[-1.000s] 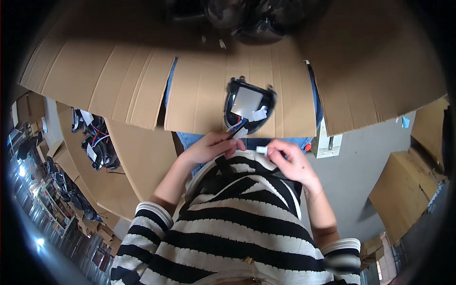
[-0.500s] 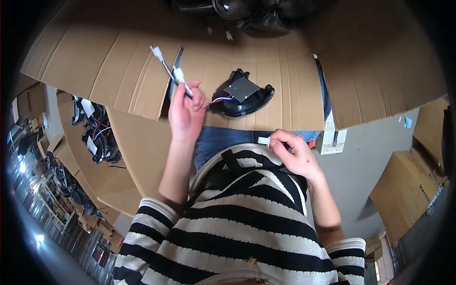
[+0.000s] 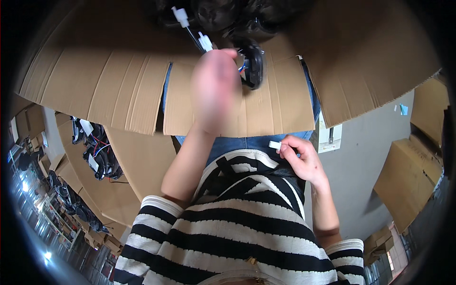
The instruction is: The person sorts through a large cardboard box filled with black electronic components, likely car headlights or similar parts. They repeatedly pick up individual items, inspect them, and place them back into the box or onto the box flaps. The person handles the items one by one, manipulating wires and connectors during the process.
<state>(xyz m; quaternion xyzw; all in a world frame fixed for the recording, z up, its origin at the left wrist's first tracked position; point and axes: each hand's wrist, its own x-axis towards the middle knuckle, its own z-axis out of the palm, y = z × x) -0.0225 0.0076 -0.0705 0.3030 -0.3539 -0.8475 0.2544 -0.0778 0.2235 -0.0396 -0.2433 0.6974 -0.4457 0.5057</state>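
My left hand [image 3: 214, 90], blurred in this view, is lifted over the cardboard flap, closed on a cable. Two white plug connectors [image 3: 204, 42] stick out above its fingers, the other one farther away on a dark wire. Just right of that hand hangs a black curved plastic housing [image 3: 254, 64] that looks like a vehicle lamp, tilted on its side, with red and blue wires at its inner side. Close to my waist, my right hand [image 3: 302, 158] pinches a small white plastic connector [image 3: 274, 145] between thumb and fingertips.
A big cardboard box [image 3: 123, 90] with its flaps spread lies over my lap; several black bagged parts [image 3: 218, 14] sit at its far side. Another box at the left holds black housings [image 3: 102, 161] with wires. A carton [image 3: 408, 178] stands on the grey floor at the right.
My left hand has moved away from me and to the right, taking the cable along. The black housing has shifted farther off and tipped onto its side. My right hand has barely moved.
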